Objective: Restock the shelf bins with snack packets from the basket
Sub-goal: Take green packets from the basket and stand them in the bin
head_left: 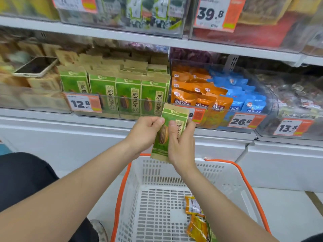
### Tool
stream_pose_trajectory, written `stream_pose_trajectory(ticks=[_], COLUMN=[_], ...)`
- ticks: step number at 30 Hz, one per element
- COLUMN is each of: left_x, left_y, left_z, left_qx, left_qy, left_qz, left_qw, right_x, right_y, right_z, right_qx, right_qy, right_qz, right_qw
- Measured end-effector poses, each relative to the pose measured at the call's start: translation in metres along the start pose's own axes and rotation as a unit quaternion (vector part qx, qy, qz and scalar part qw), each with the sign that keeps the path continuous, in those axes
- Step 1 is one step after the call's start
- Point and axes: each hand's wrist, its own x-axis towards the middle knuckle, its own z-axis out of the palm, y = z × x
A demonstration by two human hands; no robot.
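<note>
Packet, green with brown borders and a striped seed printed on the front: I log it held upright, tipped slightly, in both hands above the far rim of the basket and in front of the shelf's front edge.

Left hand: fingers curled, thumb and fingertips pinching the packet's left edge near its top.

Right hand: thumb laid on the front face, the other fingers wrapped round the right edge and behind it.

Basket: white slatted plastic with an orange rim. On its floor, toward the near right corner, I count two orange-yellow packets. One lies behind the other, and I cannot tell whether they touch.

Green bin row: four matching green packets standing upright side by side behind the clear front wall, with more brown tops behind them. The held packet is just below the right end of this row.

Next bin to the right: orange packets piled at its left side, blue packets at its right.

Price tags on the bin fronts: 12.8, 26.8, 13.8; on the shelf above, 39.8.

Phone: lying tilted on top of the brown packets in the leftmost bin.
</note>
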Motion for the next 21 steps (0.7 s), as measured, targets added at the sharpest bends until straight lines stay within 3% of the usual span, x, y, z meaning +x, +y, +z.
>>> stream_pose_trajectory(ticks=[3,9,14,18,21], left_x=[-0.001,0.007,0.009,0.013,0.021], left_y=[0.014,0.037,0.058,0.07,0.074], left_z=[-0.016,-0.052,-0.084,-0.108,-0.127], left_qx=[0.067,0.14,0.221,0.398,0.454], left_qy=[0.097,0.197,0.323,0.321,0.261], left_qz=[0.052,0.086,0.12,0.113,0.069], left_qw=[0.992,0.966,0.912,0.852,0.849], right_x=[0.009,0.032,0.051,0.071,0.089], right_y=[-0.023,-0.069,-0.104,-0.132,-0.148], right_z=[0.009,0.026,0.041,0.052,0.063], right_qx=[-0.004,0.011,0.034,0.056,0.043], right_qy=[-0.042,-0.079,-0.019,0.029,0.018], right_qz=[-0.047,-0.167,-0.256,-0.324,-0.35], right_qw=[0.998,0.983,0.966,0.944,0.935])
